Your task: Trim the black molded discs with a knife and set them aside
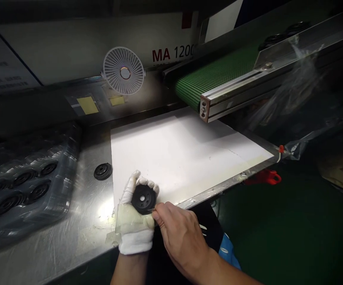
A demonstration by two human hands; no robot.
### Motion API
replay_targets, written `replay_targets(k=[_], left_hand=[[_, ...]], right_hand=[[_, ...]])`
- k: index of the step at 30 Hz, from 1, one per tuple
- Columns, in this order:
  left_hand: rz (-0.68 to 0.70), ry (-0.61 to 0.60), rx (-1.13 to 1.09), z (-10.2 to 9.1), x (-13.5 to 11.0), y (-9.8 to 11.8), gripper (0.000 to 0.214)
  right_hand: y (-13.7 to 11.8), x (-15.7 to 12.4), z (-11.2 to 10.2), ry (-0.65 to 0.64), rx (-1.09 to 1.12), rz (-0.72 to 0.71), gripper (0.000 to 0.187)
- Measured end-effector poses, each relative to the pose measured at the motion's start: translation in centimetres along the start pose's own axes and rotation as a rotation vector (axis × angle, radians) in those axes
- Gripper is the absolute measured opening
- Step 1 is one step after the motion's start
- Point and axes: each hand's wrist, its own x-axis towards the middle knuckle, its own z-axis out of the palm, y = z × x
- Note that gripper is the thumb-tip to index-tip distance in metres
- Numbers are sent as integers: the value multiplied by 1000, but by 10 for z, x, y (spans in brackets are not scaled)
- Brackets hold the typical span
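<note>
My left hand (134,221), in a white glove, is closed around a round black plastic disc (143,199) with a centre hole, held upright at the near edge of the metal table (70,233). My bare right hand (180,233) pinches a thin small blade or tool whose tip touches the disc's lower right rim. A second black disc (103,171) lies flat on the table to the left, just beside the white sheet (183,158).
A clear plastic tray (25,186) with several black discs sits at the left. A green conveyor belt (219,75) with metal rails slopes down from the upper right. A small white fan (124,70) stands at the back. Red-handled pliers (265,177) hang off the table's right edge.
</note>
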Motion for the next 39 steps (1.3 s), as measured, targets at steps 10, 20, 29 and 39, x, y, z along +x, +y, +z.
replay_targets(k=[10, 20, 29, 39], left_hand=[[-99, -203, 32, -14, -4, 11, 33], [-36, -144, 58, -12, -4, 10, 35], [-4, -64, 1, -6, 0, 7, 13], [-125, -122, 57, -12, -8, 13, 28]], right_hand=[[6, 4, -10, 6, -21, 27, 22], [-3, 0, -4, 3, 5, -35, 23], [-3, -1, -5, 4, -18, -14, 23], [7, 3, -13, 16, -44, -1, 24]])
